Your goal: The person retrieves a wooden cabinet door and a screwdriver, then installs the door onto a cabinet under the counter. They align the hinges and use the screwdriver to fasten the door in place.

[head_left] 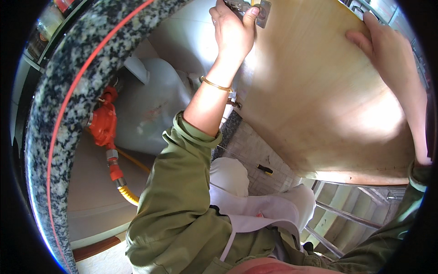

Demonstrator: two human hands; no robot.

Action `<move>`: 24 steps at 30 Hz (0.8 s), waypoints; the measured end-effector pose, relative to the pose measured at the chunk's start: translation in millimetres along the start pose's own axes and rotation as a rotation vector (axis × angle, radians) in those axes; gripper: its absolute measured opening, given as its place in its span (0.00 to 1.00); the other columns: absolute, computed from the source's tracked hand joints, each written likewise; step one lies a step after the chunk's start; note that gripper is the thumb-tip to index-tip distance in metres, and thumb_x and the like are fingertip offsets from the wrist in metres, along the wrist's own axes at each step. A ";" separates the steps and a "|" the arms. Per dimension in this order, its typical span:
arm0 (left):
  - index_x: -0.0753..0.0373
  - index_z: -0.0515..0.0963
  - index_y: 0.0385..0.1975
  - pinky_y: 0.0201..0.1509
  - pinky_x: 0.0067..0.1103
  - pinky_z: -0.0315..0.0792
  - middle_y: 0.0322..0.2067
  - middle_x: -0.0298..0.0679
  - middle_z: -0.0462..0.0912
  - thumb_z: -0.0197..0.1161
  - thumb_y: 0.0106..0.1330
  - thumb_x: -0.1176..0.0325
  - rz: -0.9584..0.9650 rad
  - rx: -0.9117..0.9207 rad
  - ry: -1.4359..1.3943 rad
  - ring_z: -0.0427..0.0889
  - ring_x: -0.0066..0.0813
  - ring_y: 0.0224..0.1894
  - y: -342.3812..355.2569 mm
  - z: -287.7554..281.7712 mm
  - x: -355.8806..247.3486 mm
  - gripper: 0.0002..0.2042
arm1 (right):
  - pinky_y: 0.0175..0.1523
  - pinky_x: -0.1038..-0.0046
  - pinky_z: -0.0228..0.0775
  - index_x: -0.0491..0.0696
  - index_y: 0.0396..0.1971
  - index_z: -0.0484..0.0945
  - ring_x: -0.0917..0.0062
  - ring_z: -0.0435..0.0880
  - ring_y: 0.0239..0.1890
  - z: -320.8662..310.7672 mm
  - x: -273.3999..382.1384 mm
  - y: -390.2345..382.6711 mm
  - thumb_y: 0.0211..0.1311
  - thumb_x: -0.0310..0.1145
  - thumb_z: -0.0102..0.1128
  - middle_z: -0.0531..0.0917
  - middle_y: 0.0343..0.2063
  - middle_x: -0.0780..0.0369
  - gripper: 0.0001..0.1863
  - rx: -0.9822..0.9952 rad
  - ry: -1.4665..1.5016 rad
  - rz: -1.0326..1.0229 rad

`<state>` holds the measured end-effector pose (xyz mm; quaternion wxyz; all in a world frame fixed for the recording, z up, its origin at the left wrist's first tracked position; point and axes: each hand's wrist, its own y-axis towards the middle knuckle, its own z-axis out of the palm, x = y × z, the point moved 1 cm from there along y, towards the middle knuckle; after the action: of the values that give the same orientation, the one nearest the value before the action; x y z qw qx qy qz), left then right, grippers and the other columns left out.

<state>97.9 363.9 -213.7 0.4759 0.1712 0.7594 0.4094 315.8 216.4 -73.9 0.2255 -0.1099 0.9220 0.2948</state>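
I log the left hand [233, 39] nearer, thumb against the metal hinge [263, 14], which lies crosswise at the wooden door's [310, 91] left edge. Right hand [393, 52] is at the far edge; I cannot tell whether either grips.

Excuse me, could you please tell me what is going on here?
A person in a green jacket has the left hand on a metal hinge at the edge of a wooden panel, while the right hand is at the panel's opposite edge. To the left, a grey tank stands behind a red valve. A screwdriver lies on the tiled floor.
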 end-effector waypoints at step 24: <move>0.80 0.55 0.52 0.50 0.35 0.68 0.45 0.62 0.63 0.63 0.59 0.57 -0.017 0.015 -0.003 0.71 0.54 0.44 -15.0 1.4 15.4 0.34 | 0.30 0.65 0.72 0.43 0.24 0.75 0.61 0.79 0.22 -42.9 55.7 -5.8 0.50 0.49 0.62 0.78 0.16 0.56 0.21 -0.003 -0.311 0.030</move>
<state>93.5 365.4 -234.7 0.4793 0.1688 0.7631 0.3994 254.0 182.5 -72.5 0.3611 -0.0495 0.8772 0.3127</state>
